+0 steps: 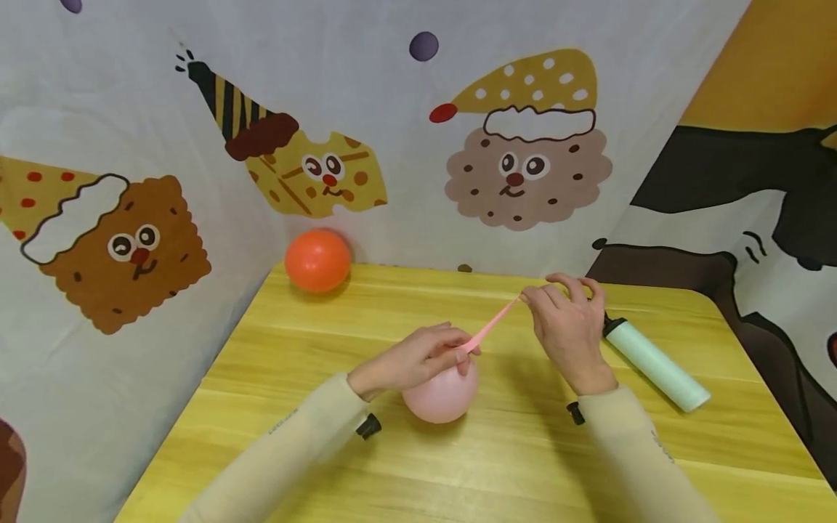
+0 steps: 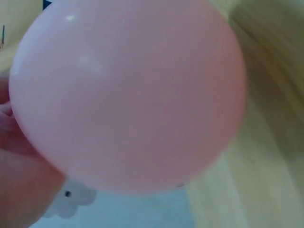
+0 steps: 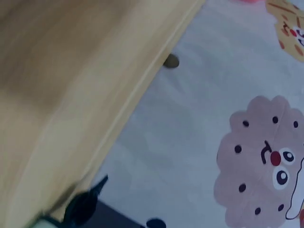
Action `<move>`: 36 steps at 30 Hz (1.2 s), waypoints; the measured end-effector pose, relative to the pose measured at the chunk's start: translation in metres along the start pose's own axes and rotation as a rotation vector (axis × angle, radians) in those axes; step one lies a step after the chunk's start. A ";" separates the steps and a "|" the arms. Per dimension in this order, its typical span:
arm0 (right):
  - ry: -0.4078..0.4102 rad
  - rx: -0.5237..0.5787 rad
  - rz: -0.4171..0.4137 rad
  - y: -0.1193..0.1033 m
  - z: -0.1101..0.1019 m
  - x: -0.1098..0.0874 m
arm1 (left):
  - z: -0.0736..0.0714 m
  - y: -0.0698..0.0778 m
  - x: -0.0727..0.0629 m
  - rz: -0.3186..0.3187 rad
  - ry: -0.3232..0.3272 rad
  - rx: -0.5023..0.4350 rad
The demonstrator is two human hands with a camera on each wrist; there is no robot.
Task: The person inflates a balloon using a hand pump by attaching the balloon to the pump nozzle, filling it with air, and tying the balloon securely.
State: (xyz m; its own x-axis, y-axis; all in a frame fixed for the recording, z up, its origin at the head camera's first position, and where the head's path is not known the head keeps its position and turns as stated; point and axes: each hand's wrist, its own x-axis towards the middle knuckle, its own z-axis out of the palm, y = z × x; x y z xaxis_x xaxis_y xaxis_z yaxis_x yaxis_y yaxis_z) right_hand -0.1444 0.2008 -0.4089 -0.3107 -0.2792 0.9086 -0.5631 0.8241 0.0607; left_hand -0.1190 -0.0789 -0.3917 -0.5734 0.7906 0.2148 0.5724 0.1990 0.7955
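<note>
A small inflated pink balloon hangs beneath my left hand, whose fingers and thumb pinch it at the base of its neck. That neck is drawn out into a long thin strip toward the upper right. My right hand pinches the strip's far end between thumb and index finger, its other fingers raised. The pink balloon fills most of the left wrist view, with part of the left hand beside it. Neither the right hand nor the balloon appears in the right wrist view.
An inflated orange balloon sits at the table's back left corner. Right of my right hand lies a mint-green hand pump with a black nozzle. The yellow wood-grain table meets a cartoon-printed cloth behind it.
</note>
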 end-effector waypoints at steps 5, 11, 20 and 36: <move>0.077 -0.047 -0.050 0.004 0.004 -0.001 | -0.001 -0.009 -0.004 -0.152 0.068 0.069; 0.054 -0.052 -0.042 0.008 0.005 -0.006 | 0.001 -0.011 0.001 -0.160 0.063 0.020; -0.219 0.052 0.153 -0.024 0.014 -0.028 | 0.007 -0.009 0.000 -0.064 0.016 -0.492; -0.518 0.092 -0.041 -0.066 -0.003 -0.024 | 0.023 -0.021 0.012 -0.182 0.526 -0.456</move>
State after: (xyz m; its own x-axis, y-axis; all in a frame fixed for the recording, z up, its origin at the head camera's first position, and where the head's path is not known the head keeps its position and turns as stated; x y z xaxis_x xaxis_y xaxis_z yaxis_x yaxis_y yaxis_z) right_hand -0.0972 0.1543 -0.4329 -0.6117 -0.5365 0.5814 -0.6402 0.7674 0.0344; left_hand -0.1243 -0.0603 -0.4192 -0.9085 0.3616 0.2095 0.2047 -0.0519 0.9774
